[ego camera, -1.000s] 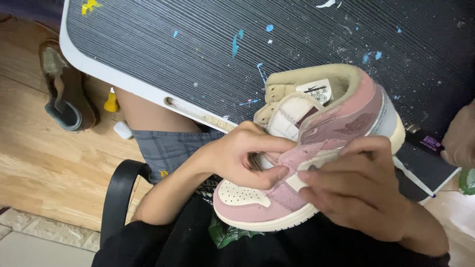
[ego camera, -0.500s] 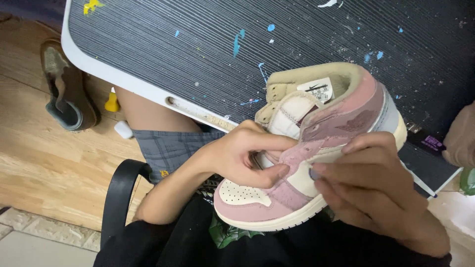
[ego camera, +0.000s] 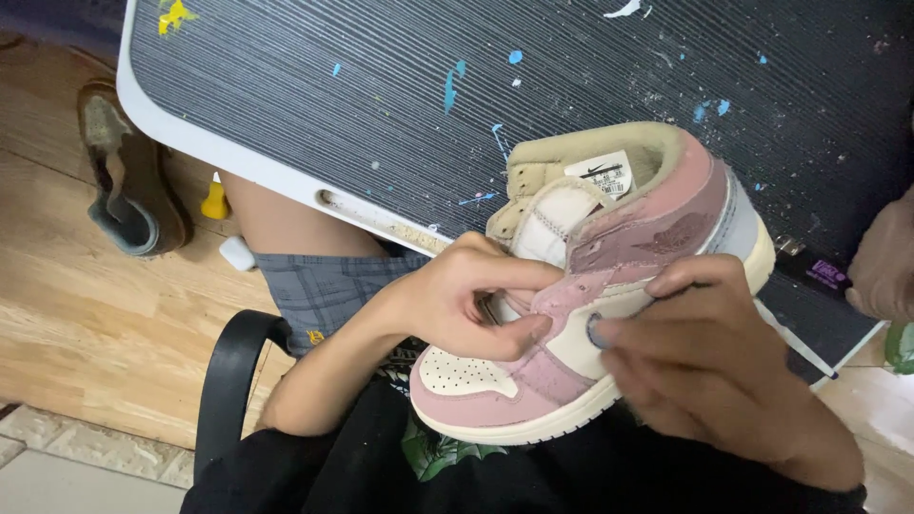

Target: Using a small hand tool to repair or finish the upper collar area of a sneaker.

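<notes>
A small pink and cream high-top sneaker (ego camera: 657, 224) lies on its side over my lap, toe toward me. My left hand (ego camera: 457, 300) grips it at the lace area, fingers curled under the pink eyelet flap and thumb pressed on top. My right hand (ego camera: 709, 366) rests against the shoe's side, its fingers pinched around a thin dark tool (ego camera: 685, 287) that is mostly hidden. The fingertips sit by a small grey-blue mark (ego camera: 595, 330) on the cream side panel.
A black ribbed board (ego camera: 381, 86) with a white rim and paint splatters lies beyond the shoe. Another person's hand (ego camera: 881, 262) shows at the right edge. A worn shoe (ego camera: 124, 181) sits on the wooden floor at left. A black chair armrest (ego camera: 233, 371) curves beside my thigh.
My right hand's fingers have shifted slightly along the shoe's side, and the grey-blue mark now shows on the cream panel. My left hand keeps the same grip.
</notes>
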